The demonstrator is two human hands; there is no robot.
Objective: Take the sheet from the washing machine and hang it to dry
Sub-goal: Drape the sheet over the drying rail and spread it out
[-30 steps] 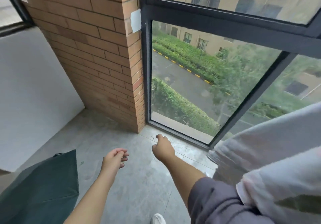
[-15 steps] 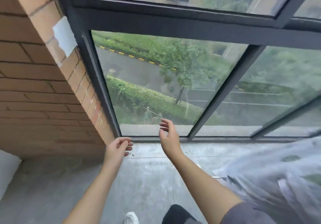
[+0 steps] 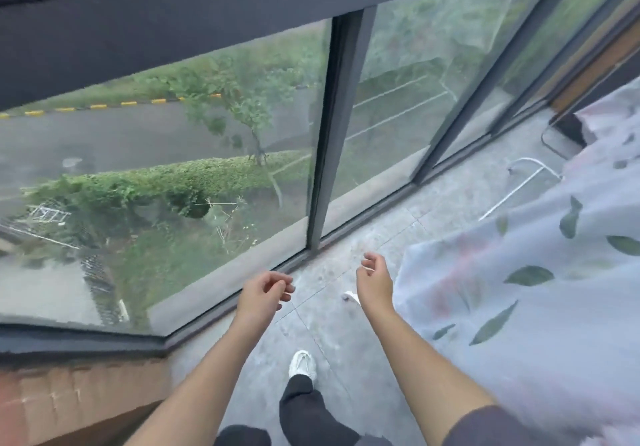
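The sheet [image 3: 540, 289], white with green leaves and faint pink prints, hangs spread out at the right over a white rack whose tube legs [image 3: 519, 182] show beyond it. My left hand [image 3: 259, 295] hovers in front of me with fingers loosely curled and nothing in it. My right hand [image 3: 375, 281] is raised just left of the sheet's edge, fingers relaxed, apart from the cloth. No washing machine is in view.
A floor-to-ceiling window with dark frames [image 3: 329, 140] runs along the grey concrete floor [image 3: 332, 334]. A brick wall [image 3: 69, 397] is at the lower left. My leg and white shoe [image 3: 303, 366] stand between my arms. A dark frame [image 3: 561, 127] stands at the far right.
The view has swung right and tilted, away from the brick corner toward the window and sheet. Both hands stay empty; much more of the sheet shows now.
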